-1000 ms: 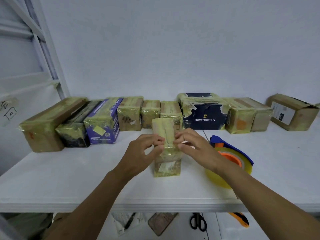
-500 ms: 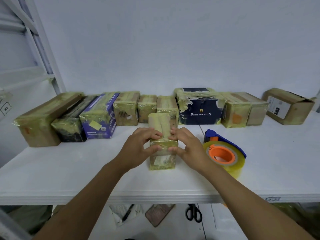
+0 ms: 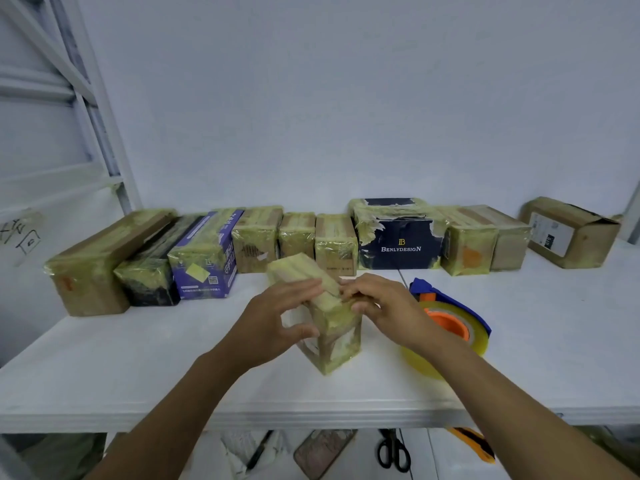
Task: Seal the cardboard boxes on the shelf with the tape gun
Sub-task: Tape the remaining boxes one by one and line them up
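Yellowish tape is seen wrapped all over the small box [image 3: 334, 336], which is stood on end near the front middle of the white shelf [image 3: 138, 362], one corner turned toward the camera. It is held from both sides. The left hand [image 3: 273, 320] is laid over the top, fingers stretched across the taped lid and the thumb pressed against the near side face, so the box is pinched between them. The right hand [image 3: 384, 304] is curled over the top's right edge, fingertips bent down onto the tape.

The tape gun [image 3: 453, 323] is left lying on the shelf just to the right of the box, untouched by either hand. Its blue frame, orange hub and clear yellowish roll are partly hidden behind the right wrist.

Along the back wall a row of taped boxes [image 3: 298, 233] is lined up side by side, among them a long brown box [image 3: 100, 261] at the far left, a purple box [image 3: 204, 261] and a navy box [image 3: 398, 244] printed "BENLYDESIGN". At the far right a plain brown carton [image 3: 571, 233] is set apart from the row, with no yellowish wrap visible on it.

Below the shelf's front edge, black scissors [image 3: 393, 452] and an orange-handled tool [image 3: 472, 441] can be made out.
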